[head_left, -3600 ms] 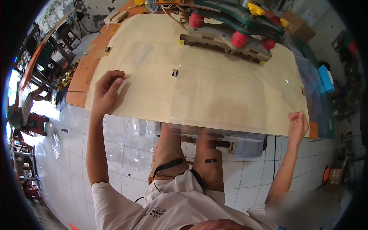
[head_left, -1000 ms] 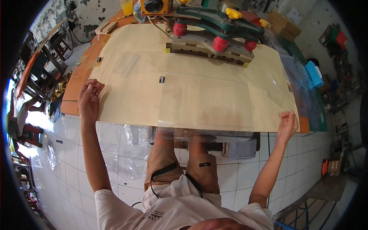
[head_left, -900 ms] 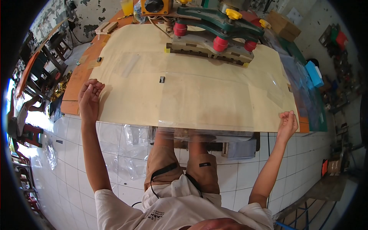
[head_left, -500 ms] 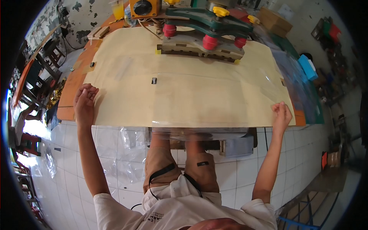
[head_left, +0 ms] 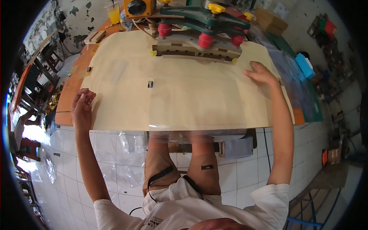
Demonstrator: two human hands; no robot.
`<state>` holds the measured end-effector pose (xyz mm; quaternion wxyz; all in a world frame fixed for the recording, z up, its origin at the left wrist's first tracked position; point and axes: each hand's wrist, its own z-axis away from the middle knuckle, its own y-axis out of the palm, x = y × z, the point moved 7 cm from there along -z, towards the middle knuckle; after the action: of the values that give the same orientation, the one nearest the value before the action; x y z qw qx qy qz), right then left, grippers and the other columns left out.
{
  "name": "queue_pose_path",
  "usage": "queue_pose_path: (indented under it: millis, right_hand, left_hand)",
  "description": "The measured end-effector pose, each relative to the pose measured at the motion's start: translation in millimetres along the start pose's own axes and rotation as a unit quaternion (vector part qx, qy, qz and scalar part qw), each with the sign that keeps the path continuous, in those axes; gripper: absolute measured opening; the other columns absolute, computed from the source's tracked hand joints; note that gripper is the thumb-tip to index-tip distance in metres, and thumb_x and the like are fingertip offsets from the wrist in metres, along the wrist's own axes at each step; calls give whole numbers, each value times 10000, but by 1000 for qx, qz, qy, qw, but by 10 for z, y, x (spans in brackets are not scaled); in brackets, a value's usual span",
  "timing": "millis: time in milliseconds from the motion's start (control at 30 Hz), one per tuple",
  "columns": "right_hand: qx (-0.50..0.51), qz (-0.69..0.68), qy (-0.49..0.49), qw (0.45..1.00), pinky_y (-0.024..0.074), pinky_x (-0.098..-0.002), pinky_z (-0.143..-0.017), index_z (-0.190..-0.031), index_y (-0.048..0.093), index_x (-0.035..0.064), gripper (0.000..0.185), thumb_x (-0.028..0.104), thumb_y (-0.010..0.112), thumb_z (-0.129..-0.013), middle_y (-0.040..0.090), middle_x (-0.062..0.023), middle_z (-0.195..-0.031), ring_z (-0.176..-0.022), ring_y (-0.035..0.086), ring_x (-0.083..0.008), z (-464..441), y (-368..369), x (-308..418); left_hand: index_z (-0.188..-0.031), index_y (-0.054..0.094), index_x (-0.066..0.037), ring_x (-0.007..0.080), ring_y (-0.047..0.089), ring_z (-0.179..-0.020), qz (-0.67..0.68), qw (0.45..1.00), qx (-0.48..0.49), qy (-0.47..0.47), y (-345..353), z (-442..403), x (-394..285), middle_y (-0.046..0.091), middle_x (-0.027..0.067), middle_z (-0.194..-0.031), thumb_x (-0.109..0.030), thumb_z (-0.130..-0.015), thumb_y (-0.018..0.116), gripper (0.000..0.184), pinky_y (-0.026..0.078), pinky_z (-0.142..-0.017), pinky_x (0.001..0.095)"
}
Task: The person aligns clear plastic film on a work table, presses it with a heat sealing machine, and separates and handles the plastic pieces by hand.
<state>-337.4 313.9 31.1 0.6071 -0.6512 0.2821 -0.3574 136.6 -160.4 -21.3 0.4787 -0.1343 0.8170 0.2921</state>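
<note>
A cream-coloured sheet [head_left: 119, 99] covers most of the worktop. Over its middle lies a clear plastic film [head_left: 195, 103], which hangs past the front edge. My left hand [head_left: 83, 101] is at the sheet's left edge, fingers loosely bent with no object visible in them. My right hand [head_left: 261, 73] is over the sheet's right part, fingers stretched to the left and thumb apart, with nothing seen in it. A small dark clip-like piece [head_left: 150, 84] sits by the film's left edge. At the back stands a press [head_left: 209, 23] with red feet and yellow knobs above a slotted metal bar [head_left: 195, 53].
An orange box-shaped device [head_left: 138, 8] and a cup of yellow drink [head_left: 114, 14] stand at the back left. Wood strips [head_left: 95, 37] lie nearby. To the right are a blue box [head_left: 305, 66], plastic sheeting [head_left: 287, 65] and a cardboard box [head_left: 270, 21]. Clear plastic [head_left: 130, 153] lies on the tiled floor.
My right hand has moved from the front right edge, fingers pinched, forward and left over the sheet, fingers now extended. My left hand has stayed nearly in place, slightly lower, with its fingers loosened.
</note>
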Motion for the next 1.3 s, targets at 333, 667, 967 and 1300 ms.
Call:
queue_pose_path:
  millis: [333, 667, 967, 1300]
  right_hand:
    - [-7, -70, -87, 994, 509, -333, -742, -1009, 710, 3, 249, 153, 745, -813, 699, -125, -945, -793, 659, -251, 89, -264, -236]
    - [-316, -90, -185, 926, 431, -284, -570, -948, 689, -16, 106, 60, 660, -880, 597, -105, -767, -620, 557, -200, 1937, -1303, 1047]
    - [-279, -213, -153, 924, 356, -212, -506, -906, 692, -14, 253, 229, 642, -952, 566, -6, -740, -563, 452, -55, 2323, -1736, 1011]
    - [-233, -278, -159, 918, 398, -211, -554, -917, 696, -7, 274, 257, 632, -958, 586, 1, -788, -609, 475, -51, 2404, -1835, 626]
  left_hand:
    - [-1138, 589, 15, 182, 611, -992, -32, 999, -4, -12, 29, 2, 1, 640, 87, -1006, -127, -988, 522, 217, 464, -959, 325]
    - [-1031, 632, 48, 166, 639, -921, -313, 944, 41, 99, 937, 32, -269, 657, 90, -959, -47, -931, 596, 142, 479, -882, 296]
    - [-1258, 559, -48, 356, 568, -1139, -445, 792, 262, 325, 3072, -136, -454, 566, 160, -1282, -143, -857, 698, 435, 467, -949, 384]
    - [-989, 667, 15, 157, 637, -805, -315, 851, 393, 150, 3532, -529, -84, 685, 72, -863, -152, -935, 647, 176, 519, -766, 308]
